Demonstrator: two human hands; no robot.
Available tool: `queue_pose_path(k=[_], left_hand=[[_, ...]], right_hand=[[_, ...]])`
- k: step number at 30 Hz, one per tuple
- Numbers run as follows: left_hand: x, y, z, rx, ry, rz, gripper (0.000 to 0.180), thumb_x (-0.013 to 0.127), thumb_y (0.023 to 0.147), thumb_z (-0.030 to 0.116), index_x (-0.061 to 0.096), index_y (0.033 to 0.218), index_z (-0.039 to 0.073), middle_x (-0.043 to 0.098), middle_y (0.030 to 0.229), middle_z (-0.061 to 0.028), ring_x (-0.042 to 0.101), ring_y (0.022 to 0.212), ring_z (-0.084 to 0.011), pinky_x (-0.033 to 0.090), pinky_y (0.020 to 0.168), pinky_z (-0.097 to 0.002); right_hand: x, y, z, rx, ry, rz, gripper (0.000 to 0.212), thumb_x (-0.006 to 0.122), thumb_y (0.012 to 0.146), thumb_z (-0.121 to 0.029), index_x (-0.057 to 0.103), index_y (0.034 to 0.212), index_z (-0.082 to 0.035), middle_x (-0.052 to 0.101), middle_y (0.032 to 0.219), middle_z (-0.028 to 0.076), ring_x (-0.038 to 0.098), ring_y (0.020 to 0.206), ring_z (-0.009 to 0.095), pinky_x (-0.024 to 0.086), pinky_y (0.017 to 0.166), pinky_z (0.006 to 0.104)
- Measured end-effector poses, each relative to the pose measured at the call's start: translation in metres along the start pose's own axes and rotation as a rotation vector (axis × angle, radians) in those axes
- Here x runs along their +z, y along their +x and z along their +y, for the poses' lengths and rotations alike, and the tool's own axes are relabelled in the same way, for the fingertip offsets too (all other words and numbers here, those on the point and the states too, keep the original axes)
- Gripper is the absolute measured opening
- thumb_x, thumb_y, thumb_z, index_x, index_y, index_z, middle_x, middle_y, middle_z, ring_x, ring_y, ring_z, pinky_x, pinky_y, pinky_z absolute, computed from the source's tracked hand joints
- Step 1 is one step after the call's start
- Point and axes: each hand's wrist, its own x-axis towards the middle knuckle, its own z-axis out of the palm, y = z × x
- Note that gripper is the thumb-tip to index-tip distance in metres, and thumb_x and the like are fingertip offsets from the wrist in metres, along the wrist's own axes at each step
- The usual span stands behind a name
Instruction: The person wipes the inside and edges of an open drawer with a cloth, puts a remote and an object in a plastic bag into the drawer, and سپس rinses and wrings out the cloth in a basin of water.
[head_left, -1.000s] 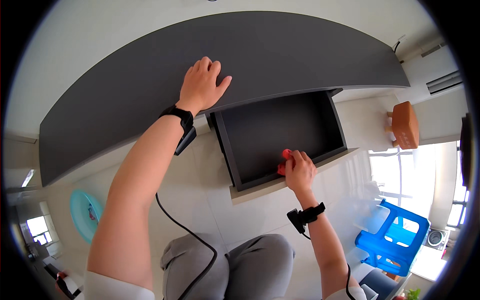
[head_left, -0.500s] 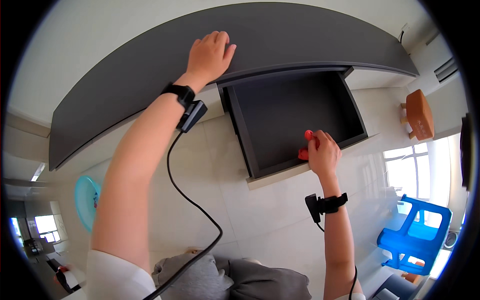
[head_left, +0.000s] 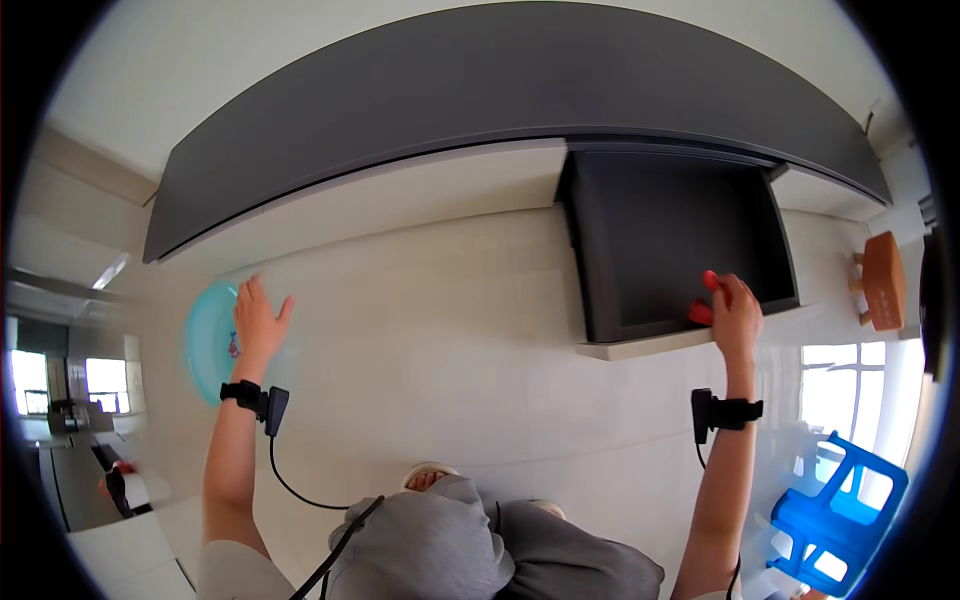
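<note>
My left hand (head_left: 260, 318) is over the near edge of a round light-blue basin (head_left: 205, 375), thumb apart from the fingers and nothing in it. A small colourful item shows inside the basin, too small to name. On the right, my right hand (head_left: 738, 312) is closed around a small red object (head_left: 702, 312), at the front of a pulled-out dark drawer (head_left: 675, 225). Two red pieces stick out from the fingers on the hand's left side; the rest is covered, so I cannot tell its kind. Each wrist wears a black strap with a small cabled device.
The drawer belongs to a long low cabinet (head_left: 430, 95) with a dark grey top and pale fronts. An orange-brown stool (head_left: 884, 280) stands at the far right, a blue plastic stool (head_left: 845, 515) at the near right. Pale tiles (head_left: 430, 320) cover the floor.
My left hand has left the cabinet top and come down left to the basin. My view has shifted left, so the drawer appears further right. My right hand keeps the red object at the drawer front.
</note>
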Motion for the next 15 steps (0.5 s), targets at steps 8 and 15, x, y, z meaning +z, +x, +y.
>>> queue_pose_path(k=[8,15], left_hand=[[0.065,-0.095,-0.093,-0.395,-0.037,-0.398,0.075,0.071,0.077,0.035,0.036,0.130,-0.004,0.046,0.126,-0.0246,0.047,0.116,-0.0391,0.041,0.093,-0.0484],[0.096,-0.085,-0.122,-0.275,0.040,-0.331,0.047,0.064,0.079,0.007,0.045,0.120,-0.004,0.051,0.116,-0.0230,0.055,0.103,-0.0395,0.047,0.084,-0.0459]], right_hand=[[0.002,0.001,0.003,-0.004,-0.010,-0.002,0.014,0.054,0.085,-0.016,0.062,0.093,-0.007,0.063,0.088,0.012,0.061,0.083,0.033,0.047,0.071,0.0395],[0.001,0.003,0.000,0.004,-0.042,-0.035,0.016,0.053,0.086,-0.018,0.062,0.097,-0.008,0.064,0.093,0.012,0.060,0.088,0.034,0.047,0.075,0.0402]])
